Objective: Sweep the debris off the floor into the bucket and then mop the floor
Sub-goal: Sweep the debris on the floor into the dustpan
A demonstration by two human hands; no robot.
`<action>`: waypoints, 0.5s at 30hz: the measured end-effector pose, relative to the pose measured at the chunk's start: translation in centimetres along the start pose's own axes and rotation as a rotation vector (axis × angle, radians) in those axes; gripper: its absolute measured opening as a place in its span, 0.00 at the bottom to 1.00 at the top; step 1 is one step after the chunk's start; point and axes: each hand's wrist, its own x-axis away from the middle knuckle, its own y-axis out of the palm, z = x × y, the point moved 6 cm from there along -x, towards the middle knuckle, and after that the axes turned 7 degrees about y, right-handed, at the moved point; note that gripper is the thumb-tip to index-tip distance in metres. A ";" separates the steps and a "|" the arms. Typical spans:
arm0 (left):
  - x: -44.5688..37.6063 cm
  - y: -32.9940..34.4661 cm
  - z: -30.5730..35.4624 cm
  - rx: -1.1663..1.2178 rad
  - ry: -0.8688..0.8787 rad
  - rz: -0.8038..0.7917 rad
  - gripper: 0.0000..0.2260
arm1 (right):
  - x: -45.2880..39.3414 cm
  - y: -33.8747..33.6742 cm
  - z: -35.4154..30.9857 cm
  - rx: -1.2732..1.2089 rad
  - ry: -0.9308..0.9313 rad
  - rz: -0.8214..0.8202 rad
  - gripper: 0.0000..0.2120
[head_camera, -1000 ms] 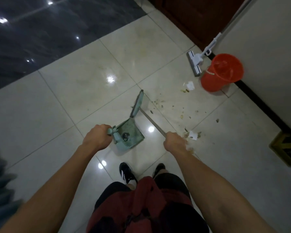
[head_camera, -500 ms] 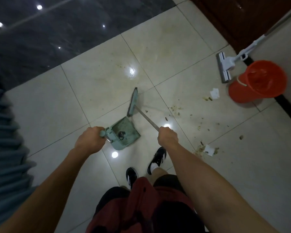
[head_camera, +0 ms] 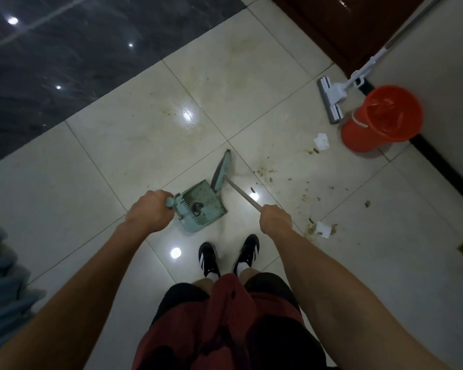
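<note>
Head view: left hand (head_camera: pixel 149 211) grips the handle of a pale green plastic dustpan (head_camera: pixel 202 208) at frame centre, dark clump inside. Right hand (head_camera: pixel 275 219) is curled round the thin metal shaft of a green-headed broom (head_camera: pixel 222 169), head touching the pan's mouth. Brown crumbs and white paper scraps (head_camera: pixel 321 141) lie right of centre. Orange plastic bucket (head_camera: pixel 382 118) stands upper right, white flat mop (head_camera: pixel 332 101) just beside it.

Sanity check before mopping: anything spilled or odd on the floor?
Yes. Brown debris is scattered over the pale tiles right of the broom head, with two white paper scraps among it. The dustpan holds only a small dark clump. The red bucket and mop stand untouched by the wall.
</note>
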 end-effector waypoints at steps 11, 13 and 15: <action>-0.9 0.4 1.4 -0.060 0.138 -0.062 0.04 | 3.5 4.3 5.0 -0.090 0.196 0.000 0.13; -0.6 0.9 2.7 -0.084 0.161 -0.069 0.05 | 4.3 5.2 6.6 -0.099 0.224 -0.001 0.13; -0.4 1.7 4.2 -0.109 0.186 -0.080 0.05 | 5.2 6.1 8.3 -0.091 0.245 0.002 0.14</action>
